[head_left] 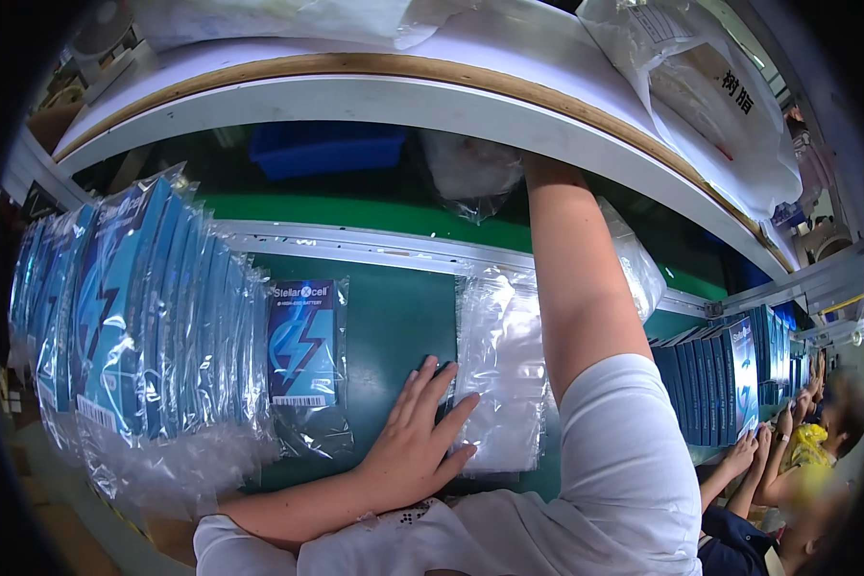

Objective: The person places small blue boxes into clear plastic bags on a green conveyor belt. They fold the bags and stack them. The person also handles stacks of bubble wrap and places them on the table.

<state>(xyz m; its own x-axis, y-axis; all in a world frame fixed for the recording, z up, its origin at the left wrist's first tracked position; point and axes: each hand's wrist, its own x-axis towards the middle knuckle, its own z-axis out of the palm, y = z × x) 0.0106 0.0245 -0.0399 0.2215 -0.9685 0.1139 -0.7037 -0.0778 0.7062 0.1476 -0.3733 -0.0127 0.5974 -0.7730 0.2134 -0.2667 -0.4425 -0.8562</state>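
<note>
My left hand lies on the green work surface with its fingers spread, holding nothing. Its fingertips reach the left edge of a stack of clear plastic bags. My right forearm stretches forward over that stack and under the shelf, whose edge hides the right hand. To the left of my left hand lies a flat blue battery box in a clear bag. Beyond it, several bagged blue boxes stand upright in a dense row.
A white shelf edge crosses above, bearing plastic sacks. Beneath it are a blue bin and a filled clear bag. More blue boxes stand at right, where other people's hands work.
</note>
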